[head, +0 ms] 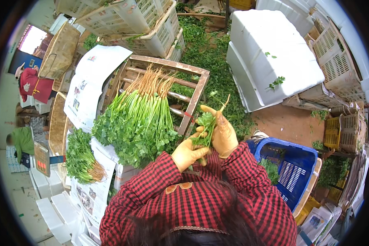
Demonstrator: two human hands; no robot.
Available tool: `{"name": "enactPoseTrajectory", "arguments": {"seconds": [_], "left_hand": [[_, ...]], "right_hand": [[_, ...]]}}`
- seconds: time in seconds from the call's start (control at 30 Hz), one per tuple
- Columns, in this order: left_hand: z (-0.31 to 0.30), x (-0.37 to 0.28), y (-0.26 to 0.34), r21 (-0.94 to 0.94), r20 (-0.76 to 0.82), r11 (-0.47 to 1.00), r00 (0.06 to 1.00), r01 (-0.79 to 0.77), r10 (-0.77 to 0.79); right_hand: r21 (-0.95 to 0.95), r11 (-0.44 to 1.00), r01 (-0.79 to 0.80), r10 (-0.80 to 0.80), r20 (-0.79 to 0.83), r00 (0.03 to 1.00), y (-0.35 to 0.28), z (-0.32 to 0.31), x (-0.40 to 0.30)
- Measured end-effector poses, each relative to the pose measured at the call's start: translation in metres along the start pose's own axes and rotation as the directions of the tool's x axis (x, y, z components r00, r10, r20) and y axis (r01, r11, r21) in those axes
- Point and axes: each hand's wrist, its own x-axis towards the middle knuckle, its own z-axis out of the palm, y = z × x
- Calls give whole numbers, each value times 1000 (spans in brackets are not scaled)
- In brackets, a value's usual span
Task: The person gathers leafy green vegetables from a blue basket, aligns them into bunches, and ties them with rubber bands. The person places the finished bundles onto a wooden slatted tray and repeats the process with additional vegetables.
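Observation:
Both my hands wear yellowish gloves and meet around a small leafy herb sprig (206,123), which looks like cilantro or celery, with a pale root pointing up. My left hand (191,152) is closed on the lower leaves and stems. My right hand (224,132) pinches the sprig near its root between thumb and fingers. Left of my hands, a large pile of rooted herbs (144,117) lies on a rusty metal rack (200,89), brown roots away from me. A smaller herb bunch (84,160) rests on newspaper (93,196) beside a scale display (42,159).
A blue plastic basket (298,163) with greens stands at my right. White foam boxes (273,52) are at upper right, stacked plastic crates (135,21) at the top. Loose greens (200,49) cover the floor ahead. Two people, in red (37,84) and green (24,140), are at far left.

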Motion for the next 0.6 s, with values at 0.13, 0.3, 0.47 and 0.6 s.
{"name": "enactPoseTrajectory", "arguments": {"seconds": [0.13, 0.3, 0.47, 0.6], "left_hand": [[-9, -6, 7, 54, -12, 994, 995, 96, -96], [-4, -32, 31, 539, 4, 828, 983, -158, 185], [-44, -40, 62, 999, -27, 53, 758, -11, 651], [-104, -25, 43, 903, -364, 31, 724, 429, 586]], "right_hand": [[-450, 889, 78, -118, -60, 991, -15, -45, 6], [-825, 565, -21, -271, -210, 939, 7, -143, 35], [-858, -195, -476, -32, -479, 877, 13, -187, 29], [-963, 233, -135, -100, -162, 982, 20, -120, 32]]}}
